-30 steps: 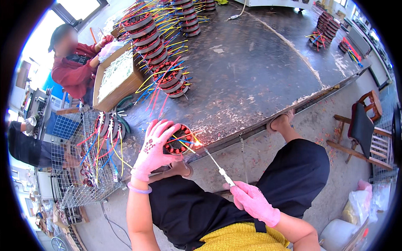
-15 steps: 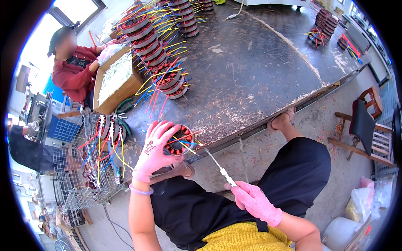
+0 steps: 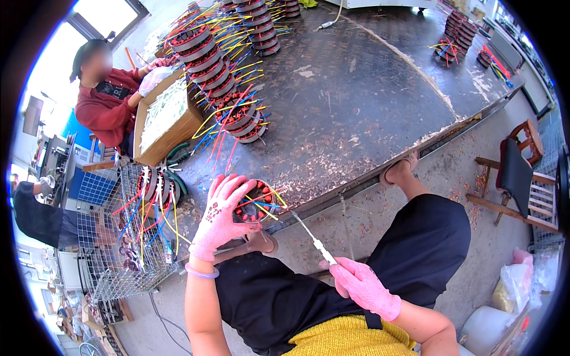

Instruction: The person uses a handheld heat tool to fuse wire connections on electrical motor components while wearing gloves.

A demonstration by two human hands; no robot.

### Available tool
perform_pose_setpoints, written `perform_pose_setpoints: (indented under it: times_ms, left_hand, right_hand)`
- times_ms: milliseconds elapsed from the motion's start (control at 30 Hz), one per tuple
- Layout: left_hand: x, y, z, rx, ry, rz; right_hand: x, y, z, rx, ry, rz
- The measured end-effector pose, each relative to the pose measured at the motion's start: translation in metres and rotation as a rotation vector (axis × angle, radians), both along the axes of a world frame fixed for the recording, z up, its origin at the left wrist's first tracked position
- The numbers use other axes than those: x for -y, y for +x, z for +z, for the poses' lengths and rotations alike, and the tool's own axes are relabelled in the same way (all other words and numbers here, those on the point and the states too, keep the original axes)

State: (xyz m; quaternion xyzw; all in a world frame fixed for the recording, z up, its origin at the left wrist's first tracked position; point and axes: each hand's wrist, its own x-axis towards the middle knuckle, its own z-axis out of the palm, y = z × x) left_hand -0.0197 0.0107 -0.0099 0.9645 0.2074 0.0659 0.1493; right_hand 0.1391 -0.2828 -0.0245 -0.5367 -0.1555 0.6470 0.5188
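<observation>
My left hand (image 3: 221, 209), in a pink glove, grips a motor stator (image 3: 259, 200) with red coils at the near edge of the table. Its fingers lie over the stator's left side and the thumb is below. Yellow, blue and red lead wires come off the stator toward the right. My right hand (image 3: 363, 287), gloved in pink too, is closed around a slim tool (image 3: 323, 251) with a white handle and a thin metal shaft. The shaft's tip points up-left, close to the wire ends; whether it touches them I cannot tell.
Stacked stators (image 3: 205, 62) with loose wires rise on the dark table (image 3: 350, 101). More stators (image 3: 155, 187) sit by a wire basket (image 3: 127, 273). A cardboard box (image 3: 169, 139) of pale strips stands before a seated co-worker (image 3: 107, 104). At right is a wooden chair (image 3: 515, 178).
The stator's wires lie differently: a yellow one now arcs over toward the right, and the stator seems slightly turned. The right hand and tool have barely moved.
</observation>
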Motion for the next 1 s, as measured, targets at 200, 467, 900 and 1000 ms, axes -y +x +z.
perform_pose_setpoints:
  times_ms: [200,467,900,1000]
  left_hand:
    - [0.0007,0.0013,0.0011,-0.001,0.008,-0.006]
    - [0.0008,0.0009,0.0009,-0.002,0.012,-0.011]
    - [0.0004,0.0016,0.0005,-0.003,0.004,-0.008]
    - [0.0014,0.001,0.0007,-0.004,0.013,-0.001]
  right_hand:
    - [0.0,-0.0011,-0.0002,-0.031,0.001,-0.006]
    - [-0.0006,-0.0002,0.0018,0.005,-0.015,0.006]
    - [0.0012,-0.002,-0.004,-0.023,0.004,-0.016]
    - [-0.0008,-0.0012,0.0007,0.0,-0.012,-0.001]
